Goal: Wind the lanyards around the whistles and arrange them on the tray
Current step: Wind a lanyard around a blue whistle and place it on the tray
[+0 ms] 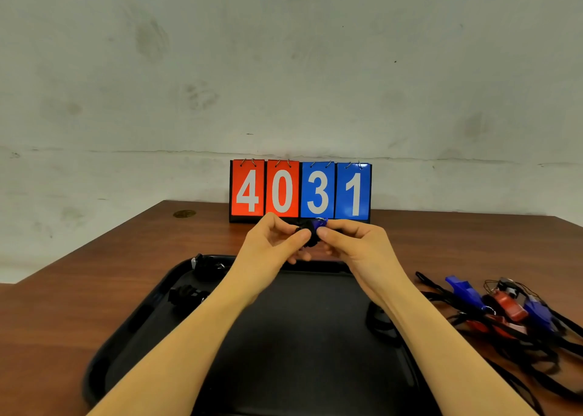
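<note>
Scoreboard (pixel 300 190): stands at the table's (pixel 94 277) far edge, reading 4031, right behind the hands.
Loose pile (pixel 511 308): blue and red whistles with tangled black lanyards, right of the tray (pixel 126 346).
Wound whistles (pixel 195 280): two dark bundles in the tray's far-left corner.
Left hand (pixel 271 242): raised above the tray's far rim, fingertips pinching the blue whistle (pixel 317 226).
Right hand (pixel 353 242): opposite, thumb and fingers pinching the same whistle, black lanyard wrapped round it.

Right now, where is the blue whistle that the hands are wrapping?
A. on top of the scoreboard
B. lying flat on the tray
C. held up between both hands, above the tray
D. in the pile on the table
C: the blue whistle, wound in black lanyard, is pinched between the left hand and the right hand, above the far edge of the black tray.
</note>
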